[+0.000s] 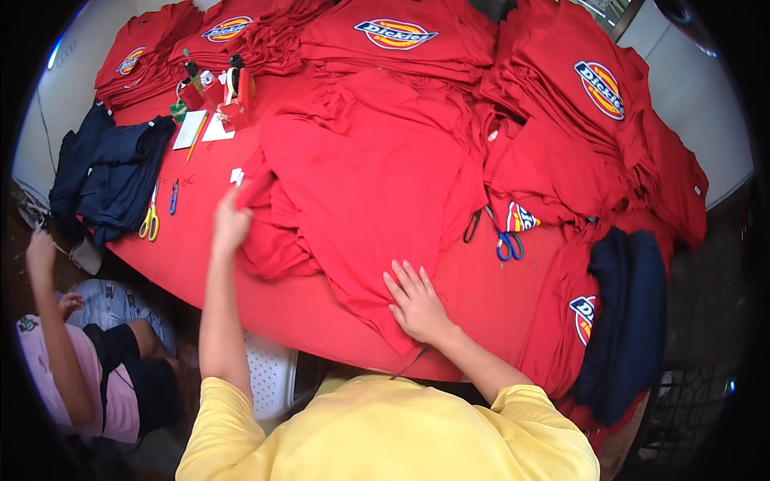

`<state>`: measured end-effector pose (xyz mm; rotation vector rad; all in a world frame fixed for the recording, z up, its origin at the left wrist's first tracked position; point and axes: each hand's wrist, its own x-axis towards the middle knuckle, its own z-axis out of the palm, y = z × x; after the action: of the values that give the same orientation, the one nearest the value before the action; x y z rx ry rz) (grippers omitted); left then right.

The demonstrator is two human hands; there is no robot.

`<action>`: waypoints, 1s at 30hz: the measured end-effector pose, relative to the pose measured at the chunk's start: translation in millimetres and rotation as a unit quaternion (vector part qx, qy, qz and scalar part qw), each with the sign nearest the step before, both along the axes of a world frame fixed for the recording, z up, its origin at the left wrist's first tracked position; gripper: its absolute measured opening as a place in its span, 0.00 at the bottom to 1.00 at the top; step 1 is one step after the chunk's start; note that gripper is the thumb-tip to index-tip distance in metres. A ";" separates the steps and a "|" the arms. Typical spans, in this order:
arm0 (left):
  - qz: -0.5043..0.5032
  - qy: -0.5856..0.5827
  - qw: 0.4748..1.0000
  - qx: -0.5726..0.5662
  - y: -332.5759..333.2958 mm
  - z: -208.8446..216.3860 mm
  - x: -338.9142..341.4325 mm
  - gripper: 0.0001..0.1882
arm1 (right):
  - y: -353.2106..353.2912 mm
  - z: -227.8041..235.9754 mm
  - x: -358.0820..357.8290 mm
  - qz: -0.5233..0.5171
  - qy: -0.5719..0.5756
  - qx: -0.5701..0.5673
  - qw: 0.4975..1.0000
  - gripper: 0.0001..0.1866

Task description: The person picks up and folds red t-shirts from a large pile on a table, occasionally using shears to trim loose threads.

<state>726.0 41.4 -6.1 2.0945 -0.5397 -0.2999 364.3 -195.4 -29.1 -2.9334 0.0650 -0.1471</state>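
Observation:
A red T-shirt (377,184) lies spread and rumpled over the middle of the table, plain side up, its lower part reaching toward the near edge. My left hand (231,224) is closed at the shirt's left side, pinching a fold of the red cloth; it is slightly blurred. Just past its fingertips shows a small white label (237,175). Flat on the lower right of the shirt rests my right hand (419,306), fingers stretched out and holding nothing. To the right of the shirt lie blue-handled scissors (509,246).
Stacks of red printed shirts (393,40) line the far side, with more shirts (597,96) at right. Dark folded garments lie at left (128,176) and right (630,321). Yellow scissors (150,222), a blue thread snipper (174,197) and a tape dispenser (237,104) are on the left. Another person (88,361) sits lower left.

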 end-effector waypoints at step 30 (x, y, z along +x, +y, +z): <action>0.103 0.272 0.928 -0.235 -23.4 -37.0 -258.4 0.10 | -141.6 13.8 -116.7 -0.226 -0.115 0.120 0.960 0.14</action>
<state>467.6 18.0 -43.1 1.4946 -0.0433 -0.5465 247.6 -337.0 -15.3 -2.5906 0.6693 -0.5071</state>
